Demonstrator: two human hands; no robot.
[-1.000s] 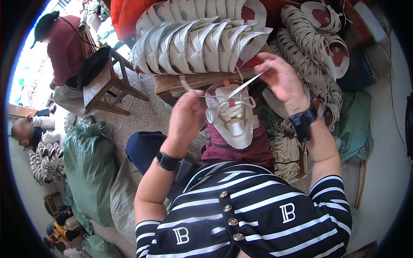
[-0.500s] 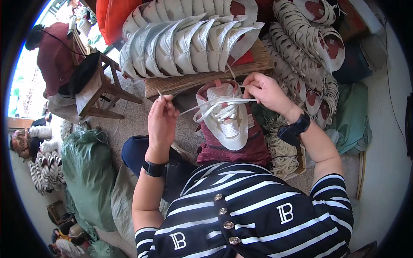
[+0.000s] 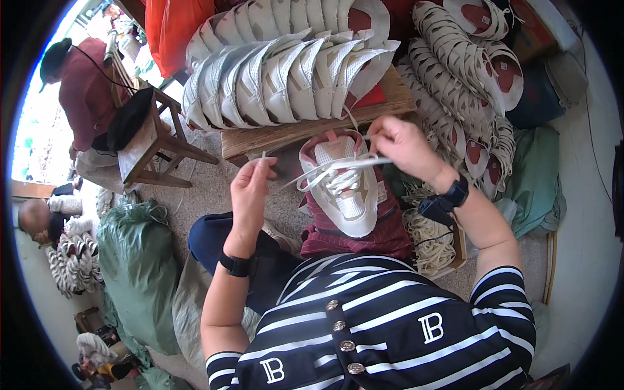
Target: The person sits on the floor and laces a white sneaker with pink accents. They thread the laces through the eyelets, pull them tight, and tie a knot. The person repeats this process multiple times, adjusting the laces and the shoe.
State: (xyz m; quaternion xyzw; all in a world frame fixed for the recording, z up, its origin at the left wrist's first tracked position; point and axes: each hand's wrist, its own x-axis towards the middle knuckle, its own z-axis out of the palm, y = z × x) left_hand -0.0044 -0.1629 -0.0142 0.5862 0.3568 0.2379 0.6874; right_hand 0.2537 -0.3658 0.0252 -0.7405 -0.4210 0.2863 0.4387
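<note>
Shoe [image 3: 341, 185], one only, white, lies on a dark red cloth [image 3: 364, 234] on the person's lap, its long axis running away from the body with the opening at the far end and the toe nearest the striped shirt. One white lace [image 3: 331, 170] crosses it, pulled out to both sides. The right hand [image 3: 400, 144] is pinched shut on the lace end above the shoe's far right side; the left hand [image 3: 252, 188] is well apart to the left, fingers closed on the other lace end. Each wrist carries one black band. Beyond the shoe, a wooden plank [image 3: 312, 127] bears a row of about ten white shoe uppers [image 3: 279, 78] standing on edge. More uppers [image 3: 468, 71] are stacked at the right. One wooden stool [image 3: 153, 146] stands at the left, beside another person in a dark red top [image 3: 81, 91].
</note>
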